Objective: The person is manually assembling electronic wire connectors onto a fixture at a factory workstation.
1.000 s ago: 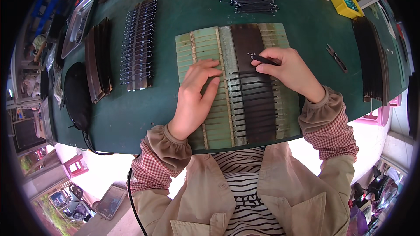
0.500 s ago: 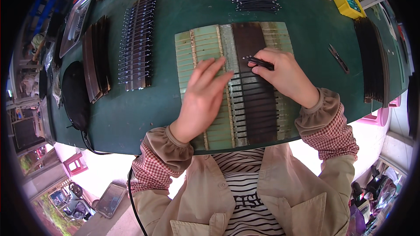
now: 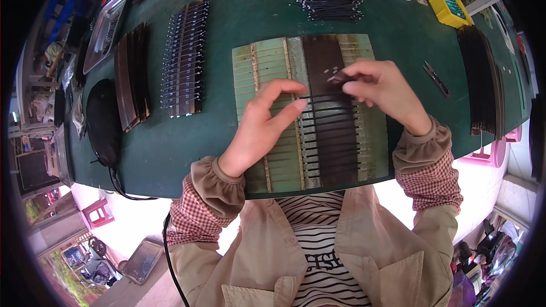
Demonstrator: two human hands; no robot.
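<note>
- Floor (image 3: 136, 216), glaringly bright, shows below the green board (image 3: 276, 156).
- The dark green table (image 3: 187, 159) carries the board near its front edge.
- A pink stool (image 3: 98, 214) stands on the floor, lower left of the board.
- The person's left hand (image 3: 256, 131) is over the board, thumb and forefinger at a black piece's end (whether they grip it cannot be told).
- The right hand (image 3: 389, 88), above the board's right part, pinches pale-tipped pieces (image 3: 336, 76), blurred.
- Dark snips (image 3: 437, 78) lie right of the board.
</note>
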